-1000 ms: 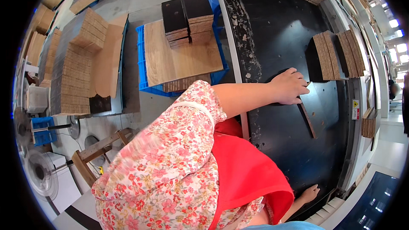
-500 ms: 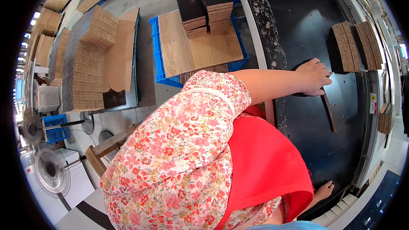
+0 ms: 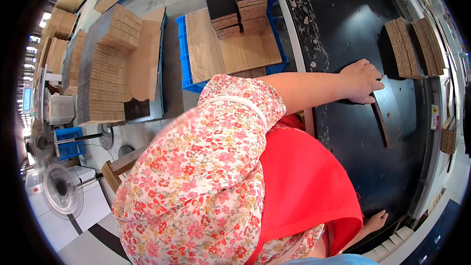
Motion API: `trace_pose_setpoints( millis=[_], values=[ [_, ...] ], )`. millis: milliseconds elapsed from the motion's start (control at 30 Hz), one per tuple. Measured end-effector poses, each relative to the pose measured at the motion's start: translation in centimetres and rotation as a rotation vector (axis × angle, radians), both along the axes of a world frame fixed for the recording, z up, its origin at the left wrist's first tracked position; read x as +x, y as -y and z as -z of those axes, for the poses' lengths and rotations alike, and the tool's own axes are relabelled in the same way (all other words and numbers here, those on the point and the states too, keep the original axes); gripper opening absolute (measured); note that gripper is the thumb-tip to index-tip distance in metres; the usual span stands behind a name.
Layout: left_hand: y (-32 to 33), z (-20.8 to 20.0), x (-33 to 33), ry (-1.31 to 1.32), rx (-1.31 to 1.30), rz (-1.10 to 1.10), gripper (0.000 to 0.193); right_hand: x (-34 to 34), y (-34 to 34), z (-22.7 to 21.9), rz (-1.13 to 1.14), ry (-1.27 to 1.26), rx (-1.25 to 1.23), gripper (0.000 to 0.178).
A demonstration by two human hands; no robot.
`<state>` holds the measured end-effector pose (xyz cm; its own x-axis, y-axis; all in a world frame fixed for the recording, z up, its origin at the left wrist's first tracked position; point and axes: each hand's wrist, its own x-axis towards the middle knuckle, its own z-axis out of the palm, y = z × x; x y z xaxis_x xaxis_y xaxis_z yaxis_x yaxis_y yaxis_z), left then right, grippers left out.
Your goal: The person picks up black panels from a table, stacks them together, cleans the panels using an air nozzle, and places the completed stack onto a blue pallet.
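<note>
My left hand [image 3: 362, 81] reaches across the black work surface [image 3: 363, 167]. Its fingers curl over the upper end of a flat black board [image 3: 391, 110], which has a brown cut edge and small holes. Part of that end is hidden under the hand. Lower down, my right hand [image 3: 377, 220] lies near the bottom edge of the work surface, fingers stretched out, nothing visible in them. Beyond my left hand, two stacks of dark-faced particle boards, a nearer stack [image 3: 403, 48] and a farther stack [image 3: 428, 46], stand on the surface.
On the left, a blue pallet [image 3: 185, 64] bears a wood-grain board [image 3: 206, 54] and black board stacks [image 3: 223, 7]. A tall particle-board stack [image 3: 105, 68] stands farther left, above a fan [image 3: 61, 186]. A metal machine frame with a warning label [image 3: 434, 117] borders the right side.
The black board under my left hand has shifted slightly to the right, and more of its cut edge shows. My right hand has stayed almost in place. The whole view has shifted a little.
</note>
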<state>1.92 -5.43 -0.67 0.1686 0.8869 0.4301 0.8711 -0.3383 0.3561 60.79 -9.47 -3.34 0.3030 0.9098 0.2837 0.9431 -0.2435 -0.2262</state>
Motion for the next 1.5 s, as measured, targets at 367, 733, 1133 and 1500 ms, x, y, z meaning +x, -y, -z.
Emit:
trace_pose_setpoints(
  millis=[367,733,1133,1500],
  values=[
    [0.0,0.0,-0.2,-0.011,0.012,-0.002,0.047,0.0,-0.1,-0.1,0.009,-0.036,0.0,0.052],
    [-0.2,-0.2,-0.3,-0.012,-0.011,0.012,0.046,-1.3,0.4,-0.7,0.034,-0.058,0.0,0.055],
    [0.1,-0.5,-0.4,0.036,-0.013,0.055,0.047,1.4,0.8,0.6,-0.008,-0.062,0.013,0.051],
    [0.0,-2.1,-1.0,0.142,-0.05,0.119,0.048,-3.3,1.0,0.1,-0.079,-0.009,0.184,0.038]
  ],
)
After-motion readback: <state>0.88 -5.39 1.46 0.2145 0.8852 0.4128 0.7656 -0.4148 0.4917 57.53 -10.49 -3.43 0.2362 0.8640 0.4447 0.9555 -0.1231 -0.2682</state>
